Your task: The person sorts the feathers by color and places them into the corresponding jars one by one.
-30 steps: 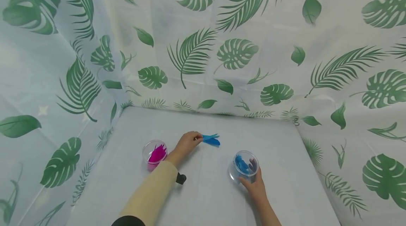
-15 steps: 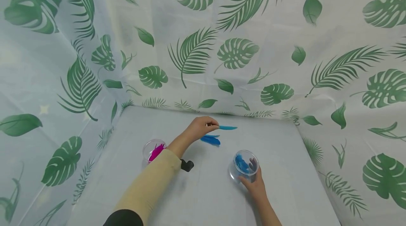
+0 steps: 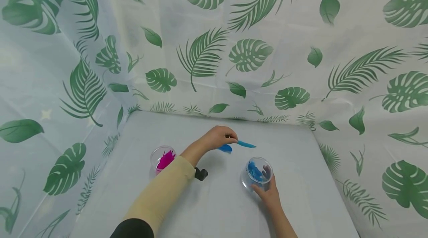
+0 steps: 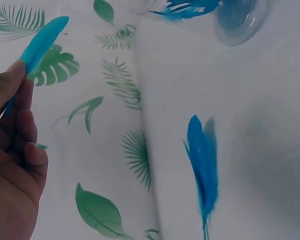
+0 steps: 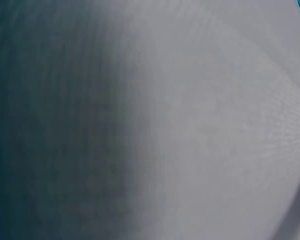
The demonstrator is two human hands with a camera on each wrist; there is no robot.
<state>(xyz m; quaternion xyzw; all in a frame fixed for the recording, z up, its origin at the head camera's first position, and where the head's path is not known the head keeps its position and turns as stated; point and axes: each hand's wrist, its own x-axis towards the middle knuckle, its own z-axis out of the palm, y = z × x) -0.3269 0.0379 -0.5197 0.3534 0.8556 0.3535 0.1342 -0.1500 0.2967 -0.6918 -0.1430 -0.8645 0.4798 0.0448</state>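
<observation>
My left hand (image 3: 219, 137) pinches a blue feather (image 3: 247, 144) between thumb and fingers, above the table. In the left wrist view that feather (image 4: 45, 42) points up from the thumb and fingertips. Just below the hand lie more blue feathers (image 3: 226, 149), partly covered by it in the head view; the left wrist view shows these feathers (image 4: 202, 170) lying close together. Fingers and thumb of my right hand (image 3: 271, 195) wrap round a clear round container (image 3: 246, 183) with blue feathers (image 3: 255, 172) inside. The right wrist view shows mainly a pale surface and dark blur.
Left of my left forearm stands another clear container (image 3: 153, 158) with bright pink feathers (image 3: 166, 159), partly hidden by the sleeve (image 3: 164, 189). A white table (image 3: 217, 208) lies under everything. Leaf-printed sheets (image 3: 200, 19) rise behind it and at both sides.
My left hand has lifted one blue feather from the small pile and carried it to the right, nearer the container. The right hand and its container have stayed in place.
</observation>
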